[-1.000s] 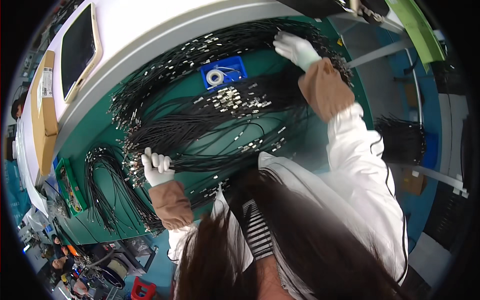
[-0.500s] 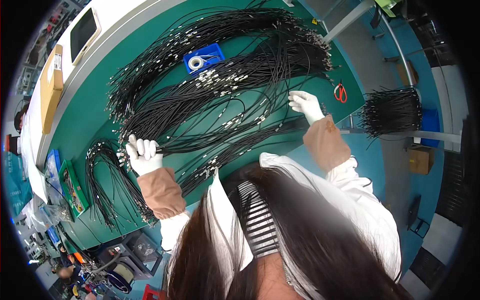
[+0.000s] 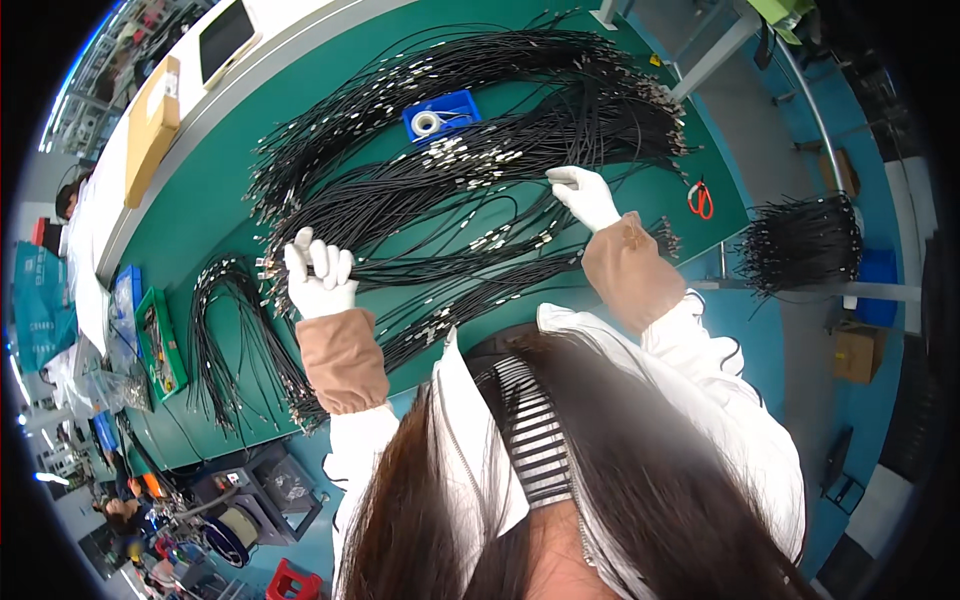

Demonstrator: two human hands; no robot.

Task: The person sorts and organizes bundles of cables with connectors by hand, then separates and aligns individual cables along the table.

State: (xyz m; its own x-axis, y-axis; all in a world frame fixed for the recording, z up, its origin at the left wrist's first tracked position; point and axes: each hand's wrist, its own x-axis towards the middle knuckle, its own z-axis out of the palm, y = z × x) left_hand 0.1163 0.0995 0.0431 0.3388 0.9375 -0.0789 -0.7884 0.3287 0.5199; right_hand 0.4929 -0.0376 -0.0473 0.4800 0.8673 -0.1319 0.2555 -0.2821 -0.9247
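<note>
My left hand [image 3: 320, 275], in a white glove, is over the left ends of the black cables [image 3: 430, 268] on the green table. Its fingers are bent but apart, and nothing shows between them. My right hand [image 3: 585, 198], also gloved, is above the cables at the right of the middle. Its thumb and fingertips are drawn together. Whatever thin thing they may pinch is too small to make out. Many of the cables carry small white tags and metal ends. A thicker black cable bundle [image 3: 400, 195] lies just beyond both hands.
A blue tray [image 3: 462, 100] with a white roll of tape [image 3: 426, 123] sits among the cables. Red-handled scissors [image 3: 700, 200] lie near the right edge. A bent cable bundle [image 3: 228, 310] and a green parts tray [image 3: 172, 360] are at left. More cables [image 3: 800, 245] hang beyond the table.
My right hand has moved left over the cables. My left hand's fingers have loosened and spread a little, close to the same cable ends. The whole view has turned slightly.
</note>
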